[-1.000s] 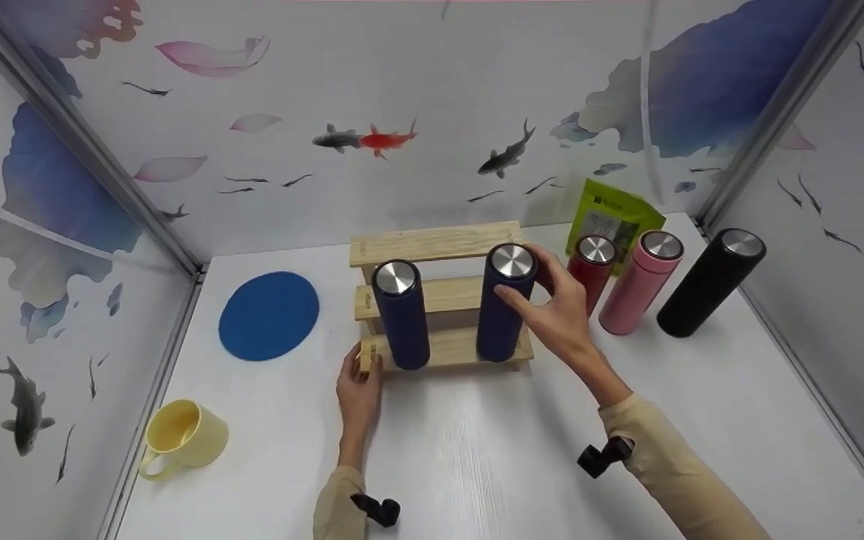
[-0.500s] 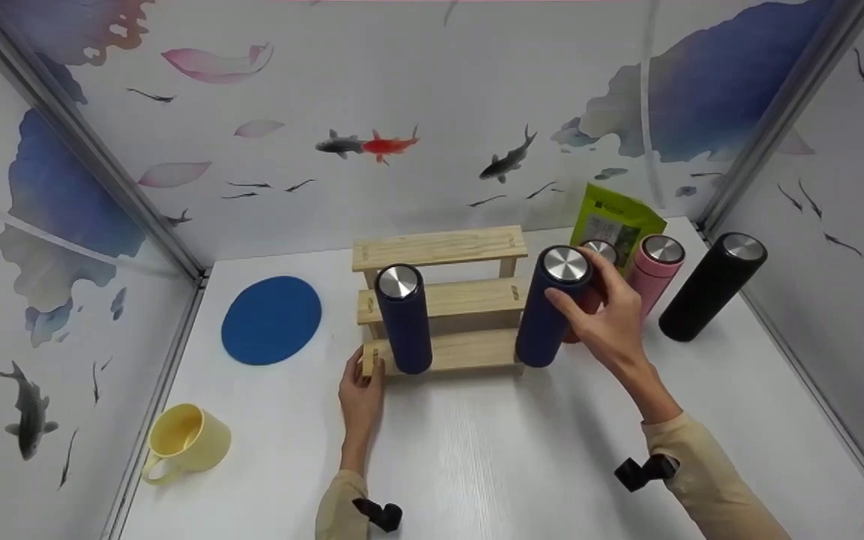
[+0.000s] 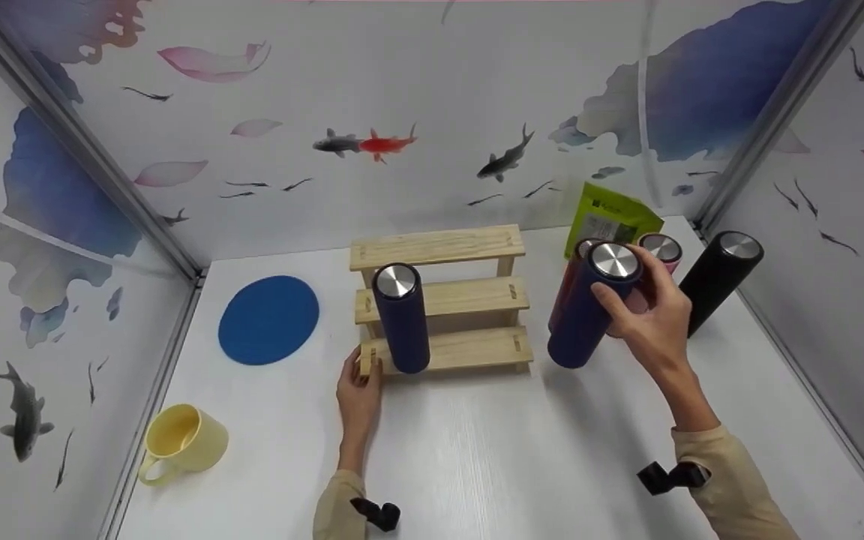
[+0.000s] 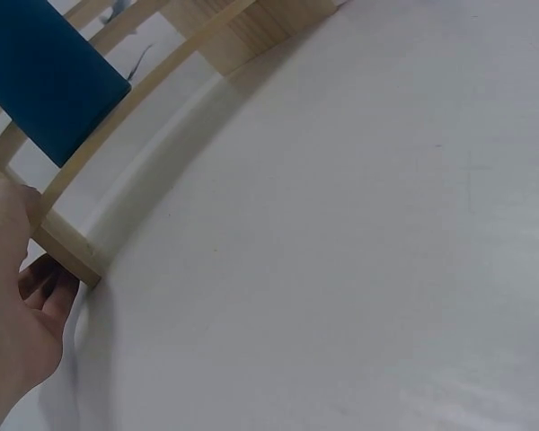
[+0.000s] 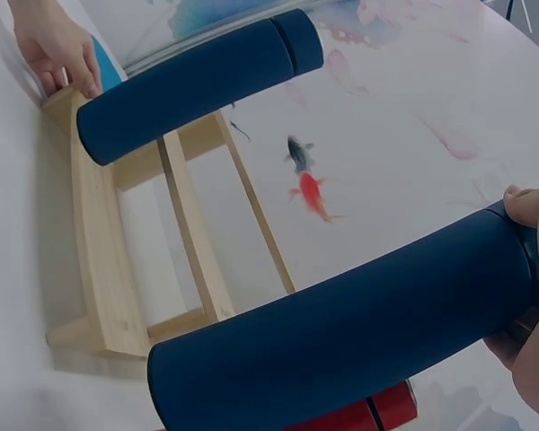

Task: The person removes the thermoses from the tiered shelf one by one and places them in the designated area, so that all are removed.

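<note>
My right hand (image 3: pixel 657 322) grips a dark blue thermos (image 3: pixel 580 322) near its silver-topped lid, to the right of a three-step wooden rack (image 3: pixel 477 349). In the right wrist view this thermos (image 5: pixel 341 332) slants across the lower part, the fingers around its lid end. At the rack's lower left corner, my left hand (image 3: pixel 359 394) holds the end of the bottom step, thumb on top. A second blue thermos (image 3: pixel 403 330) stands upright on the left of that bottom step. In the left wrist view only its lower part (image 4: pixel 49 76) shows.
Behind the held thermos stand a partly covered red thermos (image 3: pixel 563 300) and pink thermos (image 3: pixel 663 247). A black thermos (image 3: pixel 724 274) and a green pouch (image 3: pixel 601 217) are also at the right. To the left are a blue round mat (image 3: pixel 269 320) and a yellow mug (image 3: pixel 203 442).
My right hand has carried the blue thermos from the right end of the bottom step out to the right, off the rack. My left hand has stayed at the rack's corner.
</note>
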Action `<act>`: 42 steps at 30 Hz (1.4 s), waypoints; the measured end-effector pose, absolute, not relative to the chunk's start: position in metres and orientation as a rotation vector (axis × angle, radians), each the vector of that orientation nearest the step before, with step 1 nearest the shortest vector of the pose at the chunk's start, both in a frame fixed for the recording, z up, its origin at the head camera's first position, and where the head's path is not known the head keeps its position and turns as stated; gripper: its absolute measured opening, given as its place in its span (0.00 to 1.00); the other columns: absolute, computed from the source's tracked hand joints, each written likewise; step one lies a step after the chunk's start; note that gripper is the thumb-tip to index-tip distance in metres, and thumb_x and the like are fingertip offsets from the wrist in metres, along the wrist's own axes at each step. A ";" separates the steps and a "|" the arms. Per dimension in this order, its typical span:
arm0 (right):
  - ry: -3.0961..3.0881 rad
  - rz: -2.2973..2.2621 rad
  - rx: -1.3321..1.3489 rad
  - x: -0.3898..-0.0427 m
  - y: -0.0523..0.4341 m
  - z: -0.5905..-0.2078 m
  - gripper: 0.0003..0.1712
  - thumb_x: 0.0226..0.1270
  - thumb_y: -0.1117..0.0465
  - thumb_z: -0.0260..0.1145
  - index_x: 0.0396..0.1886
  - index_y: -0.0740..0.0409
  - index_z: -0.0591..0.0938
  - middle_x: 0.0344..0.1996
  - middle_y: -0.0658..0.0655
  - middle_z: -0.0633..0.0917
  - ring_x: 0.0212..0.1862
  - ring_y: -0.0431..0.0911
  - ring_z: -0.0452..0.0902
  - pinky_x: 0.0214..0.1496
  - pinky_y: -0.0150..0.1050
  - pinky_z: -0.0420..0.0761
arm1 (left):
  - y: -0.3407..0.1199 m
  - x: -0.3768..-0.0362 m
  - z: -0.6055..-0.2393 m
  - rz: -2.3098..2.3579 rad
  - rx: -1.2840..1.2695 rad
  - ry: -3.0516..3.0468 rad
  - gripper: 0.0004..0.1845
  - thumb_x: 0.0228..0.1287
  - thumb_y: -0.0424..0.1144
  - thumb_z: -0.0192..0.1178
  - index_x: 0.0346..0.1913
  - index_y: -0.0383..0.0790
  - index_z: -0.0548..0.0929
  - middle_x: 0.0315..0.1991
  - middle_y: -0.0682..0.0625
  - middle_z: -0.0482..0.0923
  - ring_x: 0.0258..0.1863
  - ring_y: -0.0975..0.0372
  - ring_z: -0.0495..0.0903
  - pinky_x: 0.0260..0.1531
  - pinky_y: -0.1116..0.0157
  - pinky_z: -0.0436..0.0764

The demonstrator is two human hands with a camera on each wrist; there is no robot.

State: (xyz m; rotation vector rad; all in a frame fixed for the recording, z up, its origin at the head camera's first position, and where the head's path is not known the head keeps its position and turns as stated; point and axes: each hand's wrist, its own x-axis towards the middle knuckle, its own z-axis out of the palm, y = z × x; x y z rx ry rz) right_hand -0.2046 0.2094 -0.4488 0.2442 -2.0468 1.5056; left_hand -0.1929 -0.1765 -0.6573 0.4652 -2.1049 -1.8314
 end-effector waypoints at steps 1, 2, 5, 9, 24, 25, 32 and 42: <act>-2.045 1.501 0.236 -0.205 0.212 -0.449 0.36 0.56 0.71 0.76 0.67 0.63 0.76 0.56 0.60 0.84 0.54 0.37 0.81 0.57 0.24 0.77 | -0.177 -0.193 -0.657 -1.829 0.469 -2.107 0.26 0.73 0.40 0.62 0.71 0.41 0.73 0.61 0.40 0.80 0.46 0.59 0.80 0.42 0.74 0.78; -2.038 1.498 0.229 -0.204 0.214 -0.449 0.36 0.56 0.72 0.76 0.67 0.63 0.77 0.55 0.59 0.84 0.53 0.37 0.80 0.57 0.24 0.77 | -0.177 -0.193 -0.657 -1.831 0.472 -2.104 0.26 0.73 0.40 0.63 0.71 0.41 0.73 0.61 0.40 0.80 0.47 0.59 0.80 0.42 0.73 0.78; -2.013 1.494 0.202 -0.205 0.222 -0.449 0.37 0.56 0.72 0.76 0.67 0.62 0.77 0.53 0.56 0.84 0.51 0.38 0.81 0.54 0.24 0.78 | -0.177 -0.194 -0.657 -1.826 0.476 -2.108 0.26 0.73 0.41 0.62 0.71 0.41 0.73 0.60 0.40 0.80 0.46 0.60 0.80 0.42 0.74 0.78; -2.000 1.496 0.171 -0.204 0.231 -0.448 0.36 0.57 0.71 0.76 0.67 0.61 0.77 0.53 0.50 0.84 0.52 0.38 0.81 0.55 0.25 0.78 | -0.175 -0.187 -0.637 -1.825 0.460 -2.121 0.26 0.74 0.39 0.61 0.71 0.37 0.72 0.59 0.37 0.81 0.44 0.62 0.80 0.41 0.74 0.78; -2.047 1.403 -0.003 -0.196 0.273 -0.457 0.35 0.59 0.68 0.75 0.68 0.57 0.77 0.55 0.51 0.83 0.55 0.34 0.79 0.58 0.22 0.75 | -0.175 -0.194 -0.657 -1.824 0.513 -2.131 0.27 0.74 0.44 0.61 0.72 0.43 0.72 0.63 0.41 0.79 0.48 0.59 0.81 0.46 0.69 0.80; -2.045 1.401 -0.019 -0.196 0.276 -0.458 0.35 0.59 0.68 0.76 0.68 0.57 0.77 0.54 0.50 0.83 0.55 0.34 0.79 0.58 0.22 0.75 | -0.175 -0.193 -0.656 -1.822 0.509 -2.133 0.27 0.74 0.44 0.61 0.72 0.43 0.72 0.63 0.41 0.79 0.49 0.58 0.81 0.47 0.68 0.80; -2.029 1.373 -0.131 -0.193 0.301 -0.468 0.35 0.58 0.68 0.76 0.67 0.60 0.77 0.56 0.48 0.81 0.56 0.34 0.77 0.60 0.23 0.75 | -0.174 -0.192 -0.657 -1.836 0.512 -2.114 0.27 0.73 0.45 0.62 0.71 0.44 0.73 0.62 0.41 0.80 0.45 0.59 0.80 0.48 0.66 0.80; -2.038 1.284 -0.309 -0.192 0.336 -0.487 0.35 0.60 0.63 0.76 0.68 0.59 0.76 0.55 0.45 0.79 0.58 0.34 0.75 0.66 0.28 0.74 | -0.175 -0.193 -0.658 -1.813 0.515 -2.132 0.26 0.73 0.43 0.62 0.71 0.43 0.73 0.58 0.41 0.82 0.38 0.61 0.79 0.40 0.71 0.79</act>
